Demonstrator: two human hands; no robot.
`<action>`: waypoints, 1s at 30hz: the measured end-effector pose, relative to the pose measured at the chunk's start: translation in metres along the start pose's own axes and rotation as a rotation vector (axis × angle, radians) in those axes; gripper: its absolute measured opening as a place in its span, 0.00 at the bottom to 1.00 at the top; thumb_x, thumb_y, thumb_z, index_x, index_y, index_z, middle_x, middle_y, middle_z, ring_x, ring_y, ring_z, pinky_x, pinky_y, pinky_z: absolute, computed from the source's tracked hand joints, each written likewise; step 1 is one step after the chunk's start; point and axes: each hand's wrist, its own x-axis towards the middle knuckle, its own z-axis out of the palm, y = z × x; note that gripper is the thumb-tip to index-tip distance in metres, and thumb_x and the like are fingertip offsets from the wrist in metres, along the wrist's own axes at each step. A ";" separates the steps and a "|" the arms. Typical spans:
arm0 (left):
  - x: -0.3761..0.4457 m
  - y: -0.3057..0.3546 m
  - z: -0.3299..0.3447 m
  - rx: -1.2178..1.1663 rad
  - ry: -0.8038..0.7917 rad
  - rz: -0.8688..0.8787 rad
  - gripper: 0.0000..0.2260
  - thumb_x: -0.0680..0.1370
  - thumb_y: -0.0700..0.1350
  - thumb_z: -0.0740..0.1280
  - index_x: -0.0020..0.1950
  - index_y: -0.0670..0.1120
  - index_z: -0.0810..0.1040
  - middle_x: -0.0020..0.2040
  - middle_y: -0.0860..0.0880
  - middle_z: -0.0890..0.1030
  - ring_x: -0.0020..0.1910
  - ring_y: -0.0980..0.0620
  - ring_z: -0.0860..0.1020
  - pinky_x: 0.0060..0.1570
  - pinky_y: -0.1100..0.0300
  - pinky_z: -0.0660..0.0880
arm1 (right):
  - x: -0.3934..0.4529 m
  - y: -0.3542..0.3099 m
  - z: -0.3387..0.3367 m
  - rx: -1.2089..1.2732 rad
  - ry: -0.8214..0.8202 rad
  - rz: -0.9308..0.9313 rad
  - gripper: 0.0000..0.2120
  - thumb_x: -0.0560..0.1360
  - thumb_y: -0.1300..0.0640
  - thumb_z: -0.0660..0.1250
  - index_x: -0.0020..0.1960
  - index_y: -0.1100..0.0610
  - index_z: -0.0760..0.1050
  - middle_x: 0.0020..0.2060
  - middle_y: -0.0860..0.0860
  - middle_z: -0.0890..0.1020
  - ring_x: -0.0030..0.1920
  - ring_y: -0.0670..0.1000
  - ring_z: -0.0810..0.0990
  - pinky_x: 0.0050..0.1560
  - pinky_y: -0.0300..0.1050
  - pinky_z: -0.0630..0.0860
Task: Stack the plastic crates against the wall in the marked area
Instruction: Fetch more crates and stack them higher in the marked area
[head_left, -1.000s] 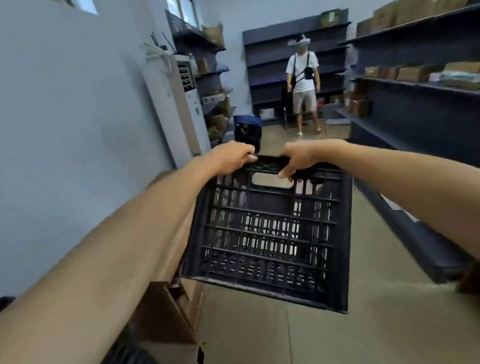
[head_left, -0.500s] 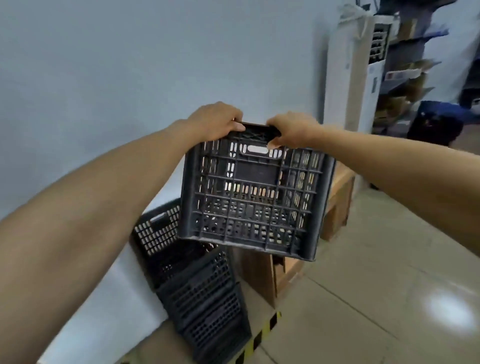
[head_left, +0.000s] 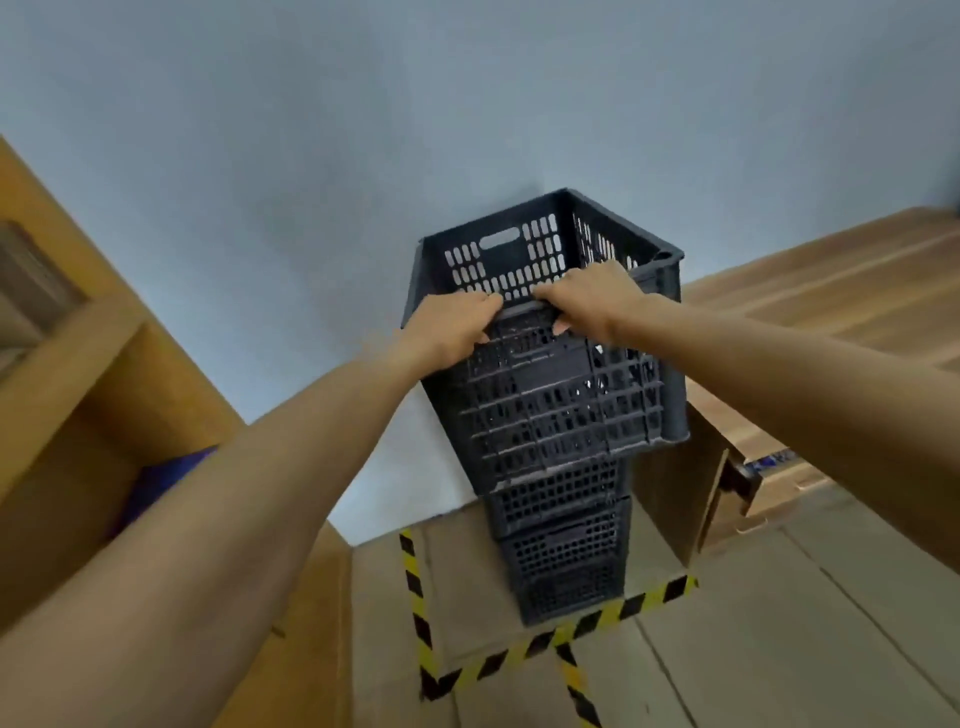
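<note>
Both hands grip the near rim of the top crate (head_left: 550, 395): the left hand (head_left: 451, 332) and right hand (head_left: 589, 304) sit close together, fingers curled over the edge. The crate is directly ahead of the hands, on or just above the stack of crates (head_left: 566, 551), which stands against the wall (head_left: 363, 156) inside the yellow-and-black floor tape (head_left: 524, 649). It looks skewed, its right corner overhanging the crates beneath, so the coming move likely turns on squaring it with the stack and the wall. Both hands are about equally near. Wooden furniture (head_left: 691, 499) stands just to the right. No labels or writing are legible.
</note>
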 end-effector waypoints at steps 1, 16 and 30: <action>-0.002 -0.002 0.012 0.009 0.004 0.001 0.07 0.78 0.44 0.65 0.54 0.47 0.69 0.52 0.47 0.78 0.51 0.46 0.77 0.42 0.50 0.76 | 0.005 -0.002 0.003 -0.029 -0.006 -0.030 0.06 0.78 0.55 0.64 0.55 0.51 0.71 0.43 0.51 0.80 0.43 0.56 0.80 0.38 0.47 0.67; 0.030 -0.034 0.056 -0.158 -0.133 0.109 0.21 0.81 0.39 0.58 0.72 0.50 0.58 0.61 0.48 0.77 0.47 0.50 0.76 0.39 0.52 0.73 | 0.028 0.011 0.057 0.005 0.014 0.061 0.06 0.78 0.51 0.65 0.53 0.51 0.71 0.37 0.48 0.79 0.38 0.53 0.80 0.38 0.49 0.78; 0.063 -0.041 0.066 -0.075 -0.110 0.148 0.14 0.83 0.48 0.60 0.66 0.47 0.61 0.36 0.49 0.72 0.32 0.48 0.73 0.38 0.48 0.76 | 0.043 0.023 0.090 -0.020 0.086 0.137 0.05 0.78 0.59 0.65 0.53 0.56 0.70 0.38 0.51 0.79 0.38 0.55 0.79 0.35 0.47 0.67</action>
